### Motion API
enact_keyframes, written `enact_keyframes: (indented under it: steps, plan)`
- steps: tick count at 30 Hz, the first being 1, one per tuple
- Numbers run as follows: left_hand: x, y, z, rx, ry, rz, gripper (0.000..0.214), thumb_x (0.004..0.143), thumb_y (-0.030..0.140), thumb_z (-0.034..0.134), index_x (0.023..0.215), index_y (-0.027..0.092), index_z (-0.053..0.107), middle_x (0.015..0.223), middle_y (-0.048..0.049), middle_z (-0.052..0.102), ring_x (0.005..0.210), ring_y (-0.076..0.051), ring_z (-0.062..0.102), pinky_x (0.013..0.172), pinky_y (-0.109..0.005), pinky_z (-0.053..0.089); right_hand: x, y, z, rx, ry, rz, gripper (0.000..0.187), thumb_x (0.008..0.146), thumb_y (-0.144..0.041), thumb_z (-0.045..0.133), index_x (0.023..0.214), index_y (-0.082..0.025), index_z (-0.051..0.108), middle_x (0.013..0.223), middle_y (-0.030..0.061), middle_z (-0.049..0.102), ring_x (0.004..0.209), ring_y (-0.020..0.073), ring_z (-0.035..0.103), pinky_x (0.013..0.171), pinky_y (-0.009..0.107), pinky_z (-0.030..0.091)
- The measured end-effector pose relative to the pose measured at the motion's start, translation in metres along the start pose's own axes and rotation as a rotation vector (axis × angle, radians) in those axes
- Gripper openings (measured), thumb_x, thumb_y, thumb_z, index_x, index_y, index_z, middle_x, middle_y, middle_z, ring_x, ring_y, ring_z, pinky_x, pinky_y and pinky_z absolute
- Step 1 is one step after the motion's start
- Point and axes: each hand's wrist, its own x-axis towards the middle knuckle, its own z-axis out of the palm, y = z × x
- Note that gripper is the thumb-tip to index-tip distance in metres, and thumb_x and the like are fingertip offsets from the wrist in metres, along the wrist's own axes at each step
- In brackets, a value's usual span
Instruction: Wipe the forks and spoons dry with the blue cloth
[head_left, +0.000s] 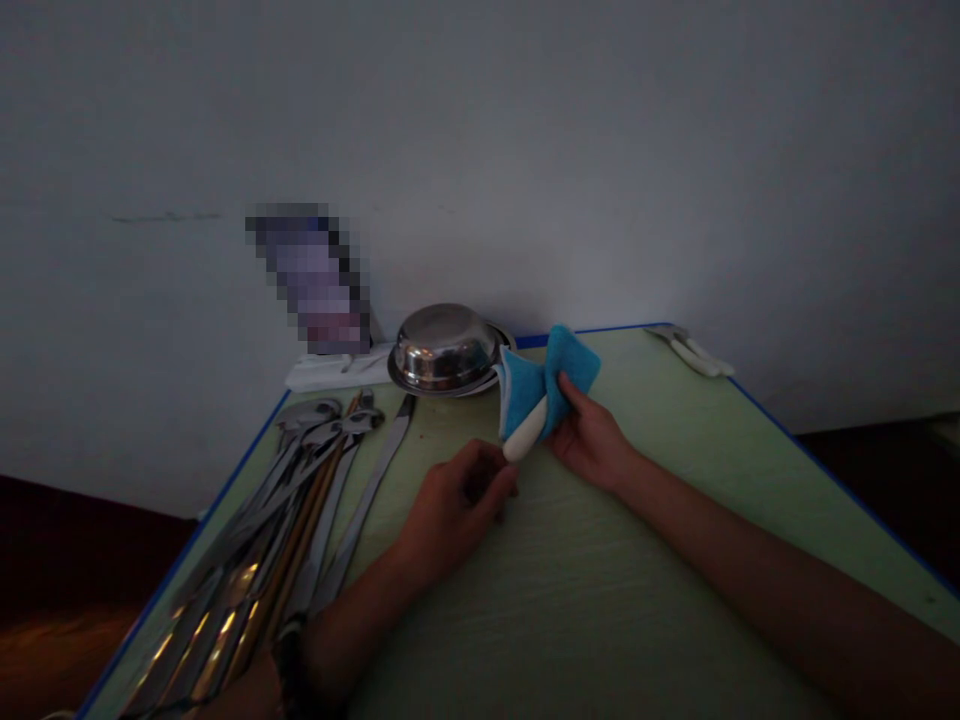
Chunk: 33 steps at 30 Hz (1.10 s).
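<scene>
A blue cloth (574, 365) is folded around a utensil with a white handle (526, 428); its working end is hidden in the folds. My right hand (589, 435) grips the cloth and the utensil inside it, thumb pressed on top. The fingers of my left hand (465, 500) are curled, with thumb and index finger closed at the free end of the handle. Both hands are above the middle of the table. To the left of my left hand lies a table knife (375, 480), apart from it.
Several metal spoons and other cutlery (277, 500), with wooden chopsticks (309, 520), lie along the table's left side. An upturned steel bowl (448, 345) sits at the back. White-handled utensils (697, 355) lie at the back right corner. A blurred-out upright object (319, 280) leans by the wall.
</scene>
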Motion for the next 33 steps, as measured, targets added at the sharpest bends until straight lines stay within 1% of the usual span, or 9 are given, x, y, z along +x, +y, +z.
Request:
enact_keyframes:
  steps: [3,7,12,14,18,22,30,33]
  plan:
    - [-0.0005,0.0006,-0.0011,-0.003,-0.023,0.005,0.016,0.086,0.031,0.049,0.085,0.016,0.052,0.068,0.0008,0.062,0.055,-0.010,0.057,0.052,-0.021,0.044,-0.0002,0.0010,-0.0008,-0.018,-0.012,0.002,0.019,0.085,-0.028,0.047,0.080,-0.018,0.063,0.068,-0.0001,0.070,0.068,0.0138,0.066,0.072,0.028,0.054]
    - [-0.0007,0.0003,-0.0025,-0.019,-0.052,0.022,0.019,0.087,0.033,0.047,0.082,0.015,0.052,0.067,0.0009,0.061,0.055,-0.009,0.055,0.052,-0.021,0.042,-0.0008,0.0013,-0.0009,-0.020,-0.017,0.008,0.020,0.085,-0.029,0.048,0.078,-0.018,0.063,0.067,0.0001,0.069,0.068,0.0141,0.066,0.073,0.029,0.053]
    - [-0.0005,0.0010,-0.0033,-0.036,-0.056,0.020,0.013,0.086,0.024,0.045,0.078,0.015,0.051,0.060,0.0032,0.056,0.053,-0.008,0.051,0.051,-0.020,0.039,-0.0005,0.0007,-0.0003,-0.013,-0.015,0.012,0.022,0.086,-0.029,0.046,0.078,-0.018,0.063,0.066,-0.0001,0.069,0.074,0.0151,0.066,0.074,0.029,0.053]
    - [-0.0004,0.0010,-0.0034,-0.049,-0.054,0.014,0.010,0.085,0.022,0.045,0.080,0.015,0.050,0.060,0.0037,0.055,0.053,-0.009,0.050,0.051,-0.020,0.039,-0.0009,0.0004,0.0005,-0.010,-0.006,0.008,0.022,0.086,-0.028,0.046,0.079,-0.018,0.064,0.066,-0.0003,0.069,0.074,0.0148,0.066,0.074,0.029,0.053]
    - [-0.0007,-0.0002,-0.0037,-0.108,-0.051,-0.002,0.008,0.085,0.023,0.046,0.088,0.017,0.046,0.059,0.0048,0.052,0.053,-0.010,0.049,0.051,-0.021,0.038,-0.0024,-0.0003,0.0020,-0.011,0.011,0.018,0.021,0.086,-0.028,0.046,0.077,-0.019,0.063,0.066,-0.0005,0.069,0.074,0.0151,0.066,0.074,0.030,0.053]
    - [-0.0009,0.0002,-0.0038,-0.123,-0.078,-0.006,0.006,0.084,0.023,0.046,0.086,0.017,0.046,0.060,0.0039,0.054,0.056,-0.010,0.050,0.053,-0.021,0.038,-0.0032,-0.0005,0.0027,-0.011,0.010,0.017,0.021,0.085,-0.030,0.047,0.078,-0.019,0.063,0.067,-0.0006,0.069,0.077,0.0154,0.066,0.075,0.030,0.053]
    - [0.0003,0.0043,-0.0041,-0.108,-0.073,-0.024,0.010,0.083,0.026,0.048,0.085,0.016,0.048,0.059,0.0041,0.054,0.054,-0.010,0.048,0.051,-0.021,0.037,-0.0038,-0.0008,0.0042,-0.004,0.015,0.008,0.023,0.086,-0.028,0.045,0.077,-0.019,0.063,0.066,-0.0010,0.069,0.078,0.0151,0.066,0.077,0.029,0.053]
    - [0.0008,0.0055,-0.0045,-0.093,-0.071,-0.036,0.011,0.083,0.027,0.047,0.084,0.016,0.049,0.058,0.0045,0.054,0.054,-0.010,0.048,0.052,-0.021,0.037,-0.0028,0.0001,0.0030,-0.006,-0.001,-0.013,0.019,0.084,-0.029,0.049,0.078,-0.019,0.064,0.069,-0.0009,0.070,0.080,0.0158,0.066,0.076,0.030,0.053]
